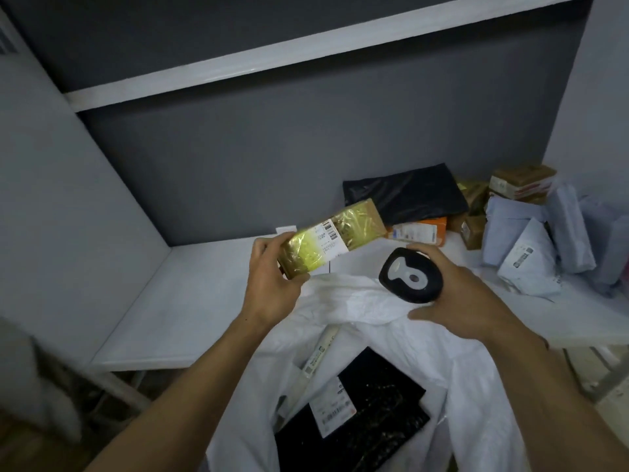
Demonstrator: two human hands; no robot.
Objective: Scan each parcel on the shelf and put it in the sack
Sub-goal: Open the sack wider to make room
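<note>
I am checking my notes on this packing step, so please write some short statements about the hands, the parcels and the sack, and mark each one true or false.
1. The left hand grips a gold parcel with a white barcode label. True.
2. The right hand holds nothing. False: it holds a black scanner.
3. The white sack has nothing inside. False: a black parcel with a white label lies in it.
4. Several parcels lie piled at the right end of the shelf. True.
5. The gold parcel lies inside the sack. False: it is held up by the sack's rim, over the shelf.
</note>
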